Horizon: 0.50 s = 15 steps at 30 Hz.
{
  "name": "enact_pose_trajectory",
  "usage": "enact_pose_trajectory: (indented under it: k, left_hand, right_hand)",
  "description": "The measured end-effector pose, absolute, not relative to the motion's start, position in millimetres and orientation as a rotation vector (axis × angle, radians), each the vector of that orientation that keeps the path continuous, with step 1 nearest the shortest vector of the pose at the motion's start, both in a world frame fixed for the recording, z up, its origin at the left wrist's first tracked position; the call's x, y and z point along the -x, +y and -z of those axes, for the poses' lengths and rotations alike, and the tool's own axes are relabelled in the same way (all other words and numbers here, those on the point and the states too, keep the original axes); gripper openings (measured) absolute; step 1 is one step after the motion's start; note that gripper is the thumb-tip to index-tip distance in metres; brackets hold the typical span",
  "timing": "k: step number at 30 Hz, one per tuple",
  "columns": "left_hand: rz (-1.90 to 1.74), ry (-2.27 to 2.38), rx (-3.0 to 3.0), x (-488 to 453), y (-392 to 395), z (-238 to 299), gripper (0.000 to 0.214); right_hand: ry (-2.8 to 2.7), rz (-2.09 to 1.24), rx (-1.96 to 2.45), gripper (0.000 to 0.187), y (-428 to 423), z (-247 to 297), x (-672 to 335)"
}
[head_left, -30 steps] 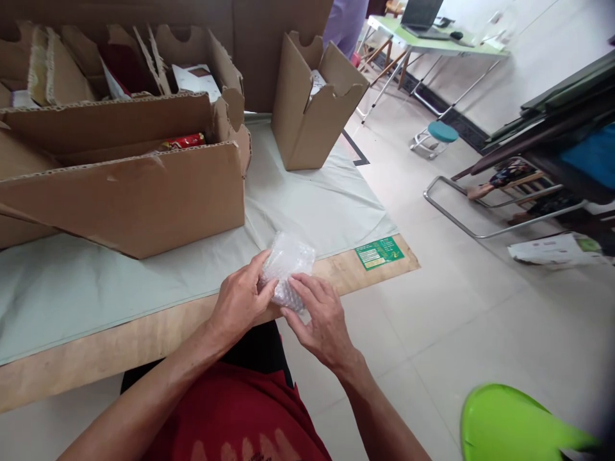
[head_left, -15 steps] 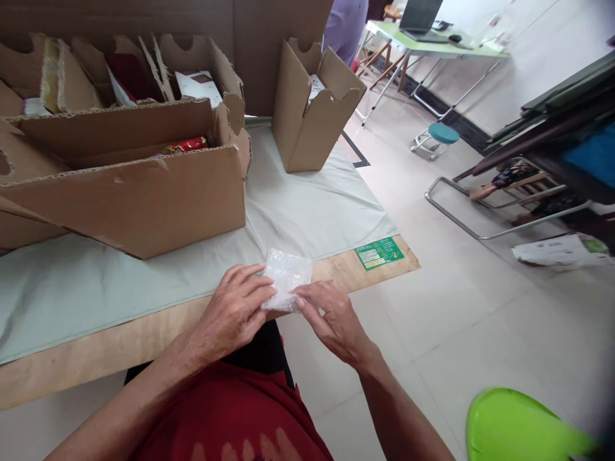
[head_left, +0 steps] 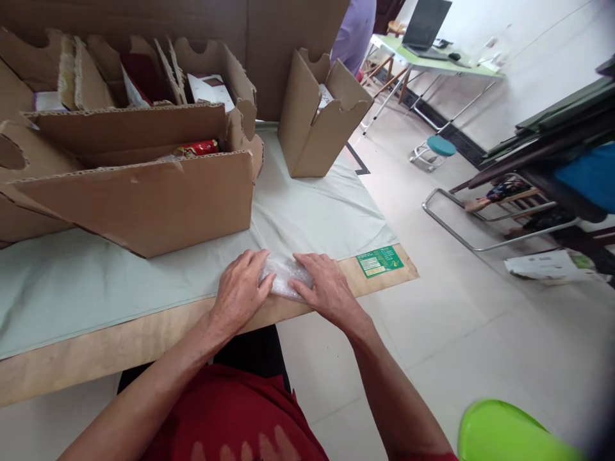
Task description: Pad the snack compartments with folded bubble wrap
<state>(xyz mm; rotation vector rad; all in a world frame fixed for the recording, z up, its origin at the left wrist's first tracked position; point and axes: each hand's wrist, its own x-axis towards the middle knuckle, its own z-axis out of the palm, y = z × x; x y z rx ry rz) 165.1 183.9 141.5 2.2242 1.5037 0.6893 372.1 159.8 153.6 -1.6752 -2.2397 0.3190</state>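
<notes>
A small piece of clear bubble wrap lies at the front edge of the table, folded or rolled into a narrow shape. My left hand grips its left end, with the thumb on the near side and the fingers over the far side. At the other end, my right hand holds it the same way. Whether anything is wrapped inside cannot be made out. Both wrists rest close to the bare wooden edge of the table.
A divided cardboard box with a red packet inside stands to the left. Farther back is a narrow cardboard box. A green label sticks to the table's right corner. A green stool stands at lower right.
The bubble wrap was a flat square and is now a narrower bundle. My hands have moved slightly away from my body and closed round its two ends.
</notes>
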Motion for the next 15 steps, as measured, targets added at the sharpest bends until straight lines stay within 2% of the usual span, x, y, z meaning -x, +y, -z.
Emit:
enact_pose_trajectory:
  k: [4, 7, 10, 13, 15]
  left_hand:
    - [-0.874, 1.427, -2.025, -153.5, 168.3, -138.8, 0.035]
    - [-1.03, 1.405, -1.66, -149.0, 150.1, -138.2, 0.047]
    - [-1.029, 1.226, -1.251, -151.4, 135.5, -142.5, 0.055]
    - [-0.907, 1.063, -1.034, -151.6, 132.8, -155.0, 0.038]
    - [-0.893, 1.114, -1.095, -146.2, 135.9, -165.4, 0.026]
  right_hand:
    - [-2.257, -0.46, 1.668, 0.018, 167.5, -161.0, -368.0]
    - [-2.036, -0.64, 1.59, 0.009, 161.7, -163.9, -361.8]
    - [-1.687, -0.793, 1.521, 0.012, 146.5, -161.6, -345.2]
    - [-1.586, -0.831, 1.457, 0.014, 130.8, -159.2, -329.2]
    - [-1.638, -0.783, 1.423, 0.03, 126.4, -162.4, -327.9]
